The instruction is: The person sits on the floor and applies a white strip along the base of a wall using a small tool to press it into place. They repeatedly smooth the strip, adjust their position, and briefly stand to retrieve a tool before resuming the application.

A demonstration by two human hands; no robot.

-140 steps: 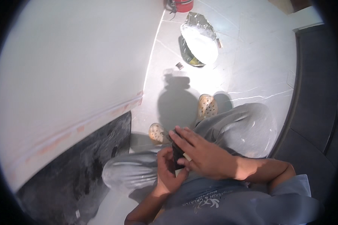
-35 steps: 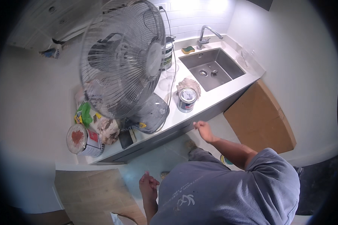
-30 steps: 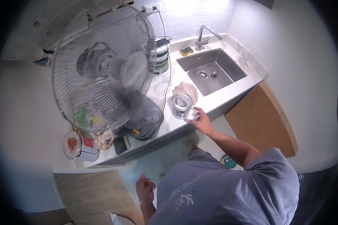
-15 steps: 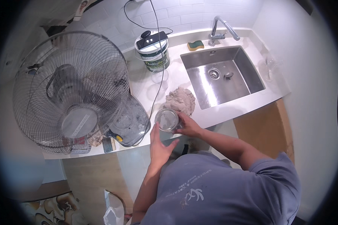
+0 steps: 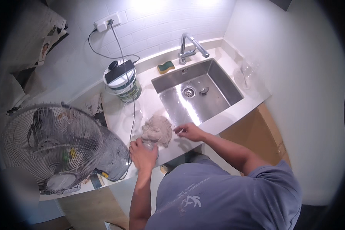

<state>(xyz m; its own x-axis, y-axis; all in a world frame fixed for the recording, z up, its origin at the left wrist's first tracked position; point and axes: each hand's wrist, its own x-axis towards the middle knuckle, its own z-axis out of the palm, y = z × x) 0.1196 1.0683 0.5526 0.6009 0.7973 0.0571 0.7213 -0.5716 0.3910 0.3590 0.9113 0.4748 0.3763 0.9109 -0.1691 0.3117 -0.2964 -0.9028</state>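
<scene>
My left hand (image 5: 143, 155) is wrapped round a clear glass jar (image 5: 151, 147) near the front edge of the counter, covering most of it. Touching or very close behind the jar lies a crumpled beige cloth (image 5: 158, 130). To the right of the cloth, my right hand (image 5: 191, 132) hovers over the counter edge with its fingers loosely bent and apart, and I see nothing held in it. Another clear glass vessel (image 5: 132, 109) stands behind the cloth, in front of a white and green bucket (image 5: 131, 92).
A wire-caged fan (image 5: 51, 149) crowds the left side beside a grey, stained board (image 5: 117, 157). One cable (image 5: 133, 122) runs down across the counter. Rightward are the steel sink (image 5: 218, 105), tap (image 5: 188, 50), sponge (image 5: 165, 67) and clear plastic (image 5: 247, 73). A phone (image 5: 120, 71) rests on the bucket.
My right hand has let go of the jar and moved right, away from the cloth. My left hand has closed round the jar. The view has shifted, showing more wall.
</scene>
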